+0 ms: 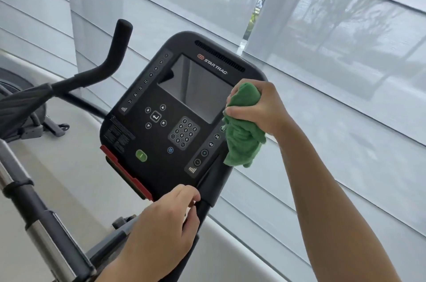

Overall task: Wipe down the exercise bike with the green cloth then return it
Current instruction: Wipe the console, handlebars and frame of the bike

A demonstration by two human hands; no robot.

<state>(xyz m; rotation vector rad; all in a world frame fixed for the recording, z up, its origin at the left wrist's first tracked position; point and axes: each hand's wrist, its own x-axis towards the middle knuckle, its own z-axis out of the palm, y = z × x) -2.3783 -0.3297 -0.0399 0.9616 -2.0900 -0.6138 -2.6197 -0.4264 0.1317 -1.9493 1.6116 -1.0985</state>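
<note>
Gripping green cloth [244,124], right hand [258,106]; console [161,101] edge probably hidden.

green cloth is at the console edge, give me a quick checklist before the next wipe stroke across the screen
1. Cloth held firmly: ok. The right hand grips the bunched green cloth.
2. Cloth at the console: ok. It overlaps the right edge of the console, covering part of the right button column.
3. Screen path free: ok. Nothing lies over the screen.
4. Left hand out of the stroke: ok. The left hand is below the console's lower edge, fingers loosely curled.
5. Console steadied: cannot tell whether the left hand touches it.
6. Screen already clean: cannot tell; only reflections show.
</note>
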